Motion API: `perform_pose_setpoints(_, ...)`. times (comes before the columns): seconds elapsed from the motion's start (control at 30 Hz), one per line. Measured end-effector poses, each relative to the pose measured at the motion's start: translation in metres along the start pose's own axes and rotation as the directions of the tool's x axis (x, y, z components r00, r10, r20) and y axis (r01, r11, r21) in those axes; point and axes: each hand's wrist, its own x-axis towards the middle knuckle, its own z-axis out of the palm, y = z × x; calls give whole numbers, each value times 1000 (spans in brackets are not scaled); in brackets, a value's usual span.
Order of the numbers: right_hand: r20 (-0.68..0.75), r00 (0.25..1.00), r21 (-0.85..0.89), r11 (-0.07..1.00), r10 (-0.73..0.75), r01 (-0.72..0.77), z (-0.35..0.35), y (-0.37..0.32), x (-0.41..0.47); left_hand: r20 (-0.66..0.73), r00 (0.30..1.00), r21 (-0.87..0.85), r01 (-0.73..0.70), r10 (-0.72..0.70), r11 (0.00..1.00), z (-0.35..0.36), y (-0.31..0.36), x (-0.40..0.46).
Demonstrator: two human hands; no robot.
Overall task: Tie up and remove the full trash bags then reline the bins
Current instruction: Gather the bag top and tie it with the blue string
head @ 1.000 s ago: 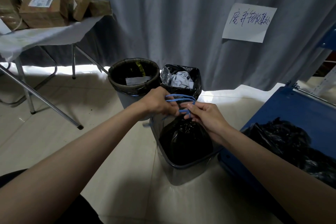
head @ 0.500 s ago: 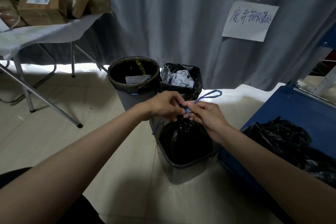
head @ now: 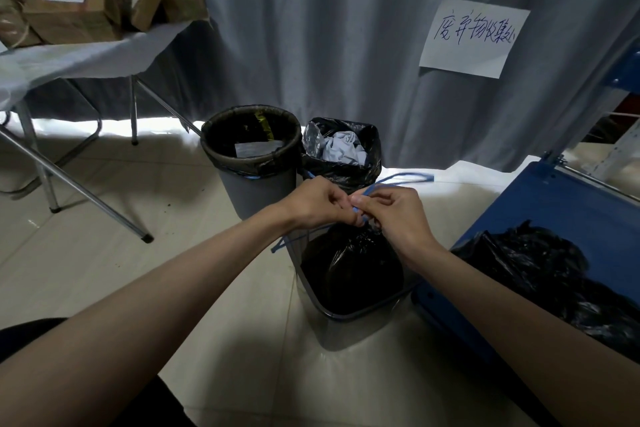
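Middle of frame: left hand [head: 320, 203] and right hand [head: 394, 210] both pinch blue string [head: 398, 180] on top of black bag [head: 349, 267]. Bag sits in near bin [head: 346, 326]. A second ago string loops lay flat between hands; now one loop sticks out right, tail hangs left. Knot looks nearly tight. Bag not lifted yet. Two far bins [head: 258, 184] wait.
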Motion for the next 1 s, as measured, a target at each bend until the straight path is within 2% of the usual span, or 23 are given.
perform_pose_setpoints(0.13, -14, 1000, 3, 1000, -5, 5, -1, -5, -1, 69, 997, -116, -12, 20, 993, -2, -1, -3)
perform_pose_setpoints(0.3, -6, 1000, -13, 999, 29, -29, -2, -7, 1, 48, 999, -53, 1, 2, 999, -1, 2, -5)
perform_pose_setpoints(0.37, -15, 999, -43, 999, 30, -30, -2, -9, 0, 7, 1000, 25, 5, -5, 1000, 1, 3, -5)
perform_pose_setpoints(0.5, -23, 1000, -247, 969, -3, -3, 0, -8, 0, -155, 987, 320, 15, 36, 947, 9, 11, -6)
perform_pose_setpoints(0.63, -78, 993, -257, 961, 88, -105, -3, -4, 4, -248, 951, 502, -40, 188, 864, 21, 23, -15)
perform_pose_setpoints(0.77, -90, 984, -189, 967, 156, -171, -3, -3, 4, -240, 923, 566, -118, 300, 816, 24, 25, -22)
perform_pose_setpoints(1.0, -58, 978, -165, 964, 200, -207, -3, -2, 3, -227, 895, 609, -176, 383, 773, 27, 18, -21)
